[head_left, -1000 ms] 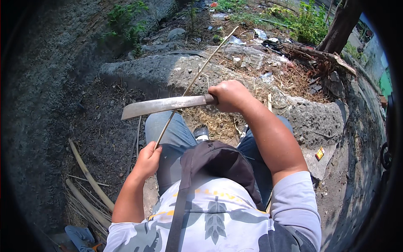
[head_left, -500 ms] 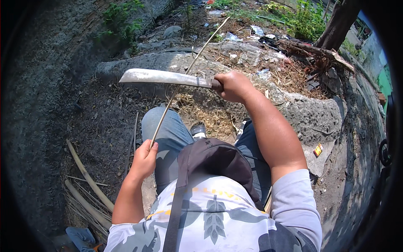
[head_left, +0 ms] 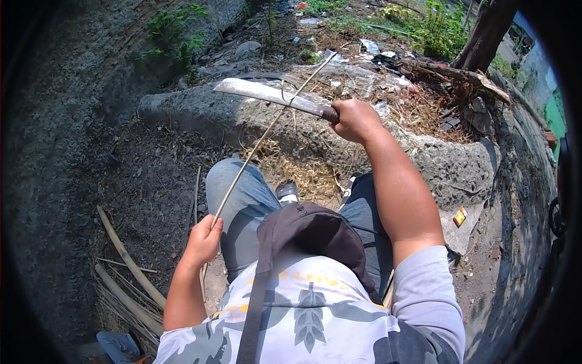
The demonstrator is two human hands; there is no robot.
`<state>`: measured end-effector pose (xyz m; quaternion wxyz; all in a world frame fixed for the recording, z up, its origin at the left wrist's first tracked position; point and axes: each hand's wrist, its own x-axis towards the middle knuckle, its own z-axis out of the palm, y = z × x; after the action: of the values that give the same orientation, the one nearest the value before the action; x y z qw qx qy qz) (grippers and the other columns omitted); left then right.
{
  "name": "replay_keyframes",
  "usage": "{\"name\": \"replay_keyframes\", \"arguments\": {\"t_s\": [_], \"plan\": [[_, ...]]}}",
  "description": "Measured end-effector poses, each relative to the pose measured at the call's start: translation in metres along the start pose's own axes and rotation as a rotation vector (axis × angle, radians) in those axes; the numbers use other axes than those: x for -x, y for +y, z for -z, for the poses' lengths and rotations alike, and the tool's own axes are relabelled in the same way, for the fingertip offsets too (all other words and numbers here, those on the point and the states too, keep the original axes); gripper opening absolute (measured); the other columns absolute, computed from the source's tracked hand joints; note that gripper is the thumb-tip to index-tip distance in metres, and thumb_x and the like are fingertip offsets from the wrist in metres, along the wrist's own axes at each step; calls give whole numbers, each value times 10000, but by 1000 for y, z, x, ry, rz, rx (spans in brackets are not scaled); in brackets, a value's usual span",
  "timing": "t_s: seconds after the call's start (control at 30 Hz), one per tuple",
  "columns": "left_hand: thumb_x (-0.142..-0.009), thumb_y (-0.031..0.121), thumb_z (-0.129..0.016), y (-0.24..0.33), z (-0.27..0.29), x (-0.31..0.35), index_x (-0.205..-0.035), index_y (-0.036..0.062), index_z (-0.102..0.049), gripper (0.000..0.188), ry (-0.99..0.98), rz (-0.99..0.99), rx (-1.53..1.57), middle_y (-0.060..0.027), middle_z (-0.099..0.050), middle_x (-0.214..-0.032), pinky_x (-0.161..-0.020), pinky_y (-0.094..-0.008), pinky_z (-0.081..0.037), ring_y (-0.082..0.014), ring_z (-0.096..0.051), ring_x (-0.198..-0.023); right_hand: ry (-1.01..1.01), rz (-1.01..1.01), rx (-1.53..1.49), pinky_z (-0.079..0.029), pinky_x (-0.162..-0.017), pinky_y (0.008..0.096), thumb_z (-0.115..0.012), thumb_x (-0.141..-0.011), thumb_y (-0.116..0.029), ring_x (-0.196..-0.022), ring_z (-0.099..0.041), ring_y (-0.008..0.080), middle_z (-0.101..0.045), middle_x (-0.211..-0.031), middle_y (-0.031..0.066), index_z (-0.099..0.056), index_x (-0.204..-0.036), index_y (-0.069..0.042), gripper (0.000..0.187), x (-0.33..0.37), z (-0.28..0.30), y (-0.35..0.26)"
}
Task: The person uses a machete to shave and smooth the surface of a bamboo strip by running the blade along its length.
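My right hand (head_left: 357,120) grips the dark handle of a machete (head_left: 257,91), its broad pale blade pointing left across the view. In my left hand (head_left: 203,241), beside my left thigh, the near end of a long thin stick (head_left: 251,155) is held between closed fingers. The stick slants up and to the right, and the blade crosses it near its far part. A thin curled strip hangs by the crossing. Whether the edge is cutting into the stick cannot be seen from here.
A low concrete block (head_left: 448,167) runs in front of my knees, with dry shavings (head_left: 303,170) below it. Thick stalks (head_left: 130,258) and thin sticks lie on the ground at left. A broken log (head_left: 454,73) and a tree trunk (head_left: 488,33) stand far right. A black bag (head_left: 312,233) rests on my lap.
The machete has moved right and slightly farther along the stick, its blade now tilted down to the right. My left hand has dropped slightly toward me, and the stick leans more to the right.
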<state>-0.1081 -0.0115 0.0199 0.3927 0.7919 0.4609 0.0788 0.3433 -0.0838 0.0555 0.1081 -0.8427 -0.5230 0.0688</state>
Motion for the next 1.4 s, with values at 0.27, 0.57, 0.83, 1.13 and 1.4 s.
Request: {"name": "replay_keyframes", "arguments": {"t_s": [0.27, 0.57, 0.83, 1.13, 1.4], "plan": [[-1054, 254, -566, -3, 0, 4, -850, 35, -532, 301, 58, -9, 14, -18, -482, -673, -570, -334, -388, -104, -432, -643, 62, 69, -71, -554, -840, 489, -734, -879, -436, -964, -707, 375, -733, -979, 183, -687, -1038, -110, 366, -8, -18, -3], [-1050, 256, -569, -14, -6, 0, -857, 31, -540, 298, 48, -27, 67, -9, -480, -691, -597, -318, -390, -94, -418, -677, -17, 143, -304, -522, -746, 459, -795, -842, -416, -872, -691, 393, -721, -901, 174, -688, -982, -79, 380, -3, -8, 2], [-1059, 264, -558, 8, -4, -6, -890, 21, -556, 296, 90, 16, 91, -14, -491, -691, -599, -321, -396, -110, -432, -670, -63, 362, -24, -547, -737, 489, -770, -839, -486, -877, -702, 376, -717, -875, 140, -663, -938, -146, 370, 7, -11, -32], [-1003, 176, -590, -47, 43, 12, -875, 13, -556, 210, 118, -39, -176, -139, -527, -662, -588, -386, -428, -219, -493, -603, -12, 148, 28, -557, -776, 486, -751, -852, -484, -886, -703, 372, -731, -917, 143, -703, -977, -166, 344, -2, -12, 8], [-983, 172, -600, -44, 15, 16, -926, 0, -596, 181, 158, -14, -165, -201, -619, -734, -626, -426, -465, -331, -620, -664, -230, 97, -249, -547, -850, 453, -783, -833, -444, -964, -708, 345, -742, -1017, 144, -729, -1066, -138, 389, 0, -11, -1]]}}
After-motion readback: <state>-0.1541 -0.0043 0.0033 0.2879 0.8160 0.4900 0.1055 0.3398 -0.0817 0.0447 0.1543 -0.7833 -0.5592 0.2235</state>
